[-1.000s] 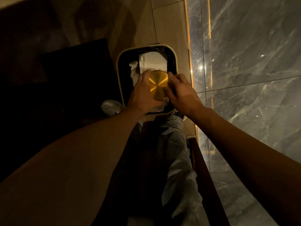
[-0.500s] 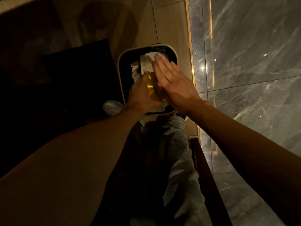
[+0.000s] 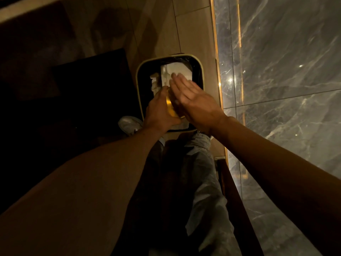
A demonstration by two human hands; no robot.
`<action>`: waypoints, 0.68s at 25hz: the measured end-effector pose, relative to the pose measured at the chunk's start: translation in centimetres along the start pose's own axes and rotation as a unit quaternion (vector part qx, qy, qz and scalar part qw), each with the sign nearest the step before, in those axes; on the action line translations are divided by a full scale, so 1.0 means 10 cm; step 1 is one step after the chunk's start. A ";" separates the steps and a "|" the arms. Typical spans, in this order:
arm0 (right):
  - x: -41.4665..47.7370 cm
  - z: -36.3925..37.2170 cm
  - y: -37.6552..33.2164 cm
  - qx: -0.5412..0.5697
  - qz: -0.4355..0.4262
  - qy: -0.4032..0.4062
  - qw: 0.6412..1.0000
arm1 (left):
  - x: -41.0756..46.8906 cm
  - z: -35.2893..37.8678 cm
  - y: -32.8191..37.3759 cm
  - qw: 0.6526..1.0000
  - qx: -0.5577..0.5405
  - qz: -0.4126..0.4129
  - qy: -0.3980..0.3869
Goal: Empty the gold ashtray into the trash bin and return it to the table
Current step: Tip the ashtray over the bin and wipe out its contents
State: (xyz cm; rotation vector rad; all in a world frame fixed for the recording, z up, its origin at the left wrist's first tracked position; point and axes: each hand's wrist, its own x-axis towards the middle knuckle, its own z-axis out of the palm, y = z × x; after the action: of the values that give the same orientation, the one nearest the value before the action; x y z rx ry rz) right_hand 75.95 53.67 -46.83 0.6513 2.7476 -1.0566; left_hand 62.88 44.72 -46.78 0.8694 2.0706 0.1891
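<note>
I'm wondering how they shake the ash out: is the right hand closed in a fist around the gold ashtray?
No. The right hand is open and flat, fingers stretched over the trash bin, while the left hand holds the gold ashtray.

We are looking down at a tan tiled floor (image 3: 193, 39) lying beside a grey marble wall (image 3: 286, 71) catching dim warm light.

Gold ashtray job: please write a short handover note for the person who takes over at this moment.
Left hand: shut on the gold ashtray, holding it tipped on edge over the open trash bin.
Right hand: open and flat against the ashtray's far side, blurred with motion.
Bin: on the floor beside the marble wall, with white paper inside.
Done: ashtray brought over the bin and tipped.
Left: whether it is empty cannot be seen; finish emptying, then return it to the table, which is out of view.
</note>
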 end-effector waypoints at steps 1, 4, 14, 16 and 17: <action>0.02 -0.04 -0.04 -0.006 0.006 0.035 0.999 | 0.01 0.00 0.00 1.000 -0.002 -0.001 0.003; -0.04 0.03 -0.02 0.001 -0.006 0.015 1.000 | 0.03 -0.04 0.08 0.999 -0.026 0.021 0.004; -0.08 0.09 0.00 0.010 -0.015 -0.033 0.999 | 0.01 -0.02 0.08 0.999 -0.022 0.038 -0.018; 0.00 0.03 -0.05 0.003 0.002 0.020 1.000 | 0.03 -0.03 0.08 0.999 -0.011 0.029 -0.016; 0.03 0.00 -0.07 0.004 0.011 0.025 1.000 | 0.05 -0.03 0.08 1.000 -0.004 0.028 -0.010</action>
State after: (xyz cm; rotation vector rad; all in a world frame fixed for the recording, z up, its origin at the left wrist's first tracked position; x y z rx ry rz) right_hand 75.43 53.31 -46.50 0.7170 2.7731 -1.0621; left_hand 62.86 45.68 -46.61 0.9226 2.0272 0.2177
